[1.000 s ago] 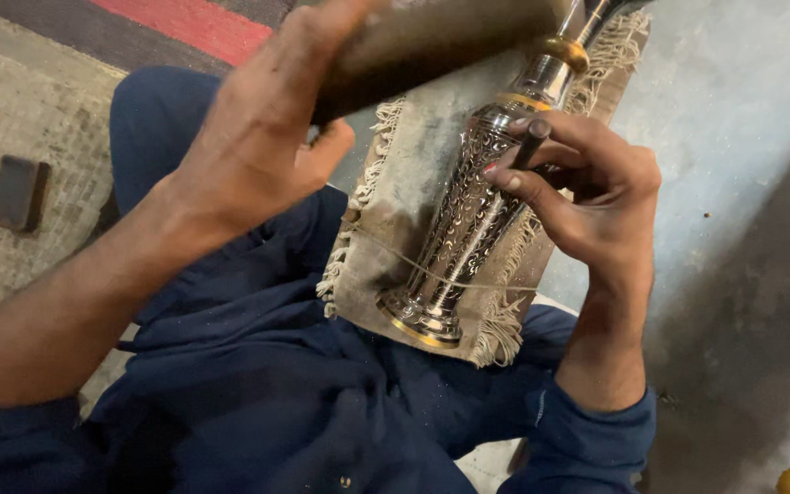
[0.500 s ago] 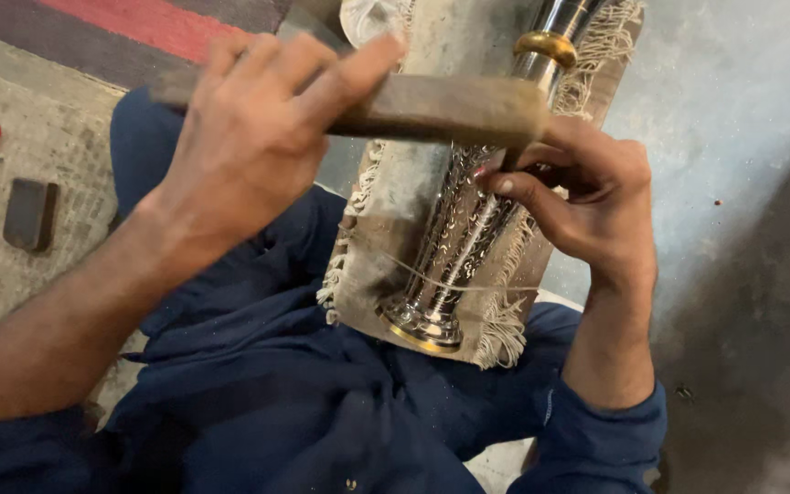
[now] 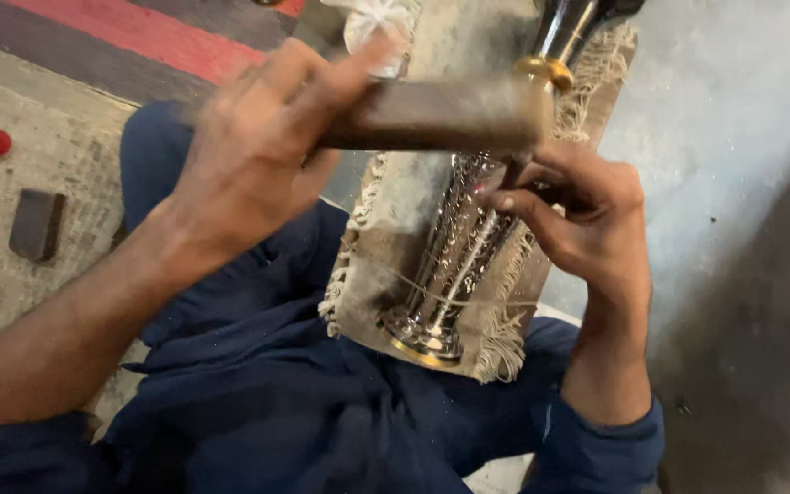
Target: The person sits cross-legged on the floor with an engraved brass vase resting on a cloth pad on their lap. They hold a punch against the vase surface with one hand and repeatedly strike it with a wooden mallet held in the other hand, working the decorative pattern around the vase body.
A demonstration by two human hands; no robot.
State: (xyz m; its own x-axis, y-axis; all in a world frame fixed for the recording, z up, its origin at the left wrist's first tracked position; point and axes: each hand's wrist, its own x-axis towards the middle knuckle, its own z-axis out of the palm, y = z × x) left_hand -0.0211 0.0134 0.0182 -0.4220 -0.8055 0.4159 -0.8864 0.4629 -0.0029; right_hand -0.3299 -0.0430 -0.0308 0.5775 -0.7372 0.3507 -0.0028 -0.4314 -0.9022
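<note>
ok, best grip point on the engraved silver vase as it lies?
Probably the narrow waist above the flared foot, from the right side. The silver vase lies slanted on the fringed cloth, string-tied near the foot; the right hand already steadies its upper body.

The block (image 3: 432, 114) in the left hand (image 3: 249, 165) bars the way above the vase (image 3: 454, 265); bare floor (image 3: 733, 137) lies right of the right hand (image 3: 587, 215).

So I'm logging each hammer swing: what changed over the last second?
The left hand brought the wooden block down from its raised tilt to lie level across the engraved metal vase. The right hand stayed pinching a small tool against the vase, which stayed on the fringed cloth.
</note>
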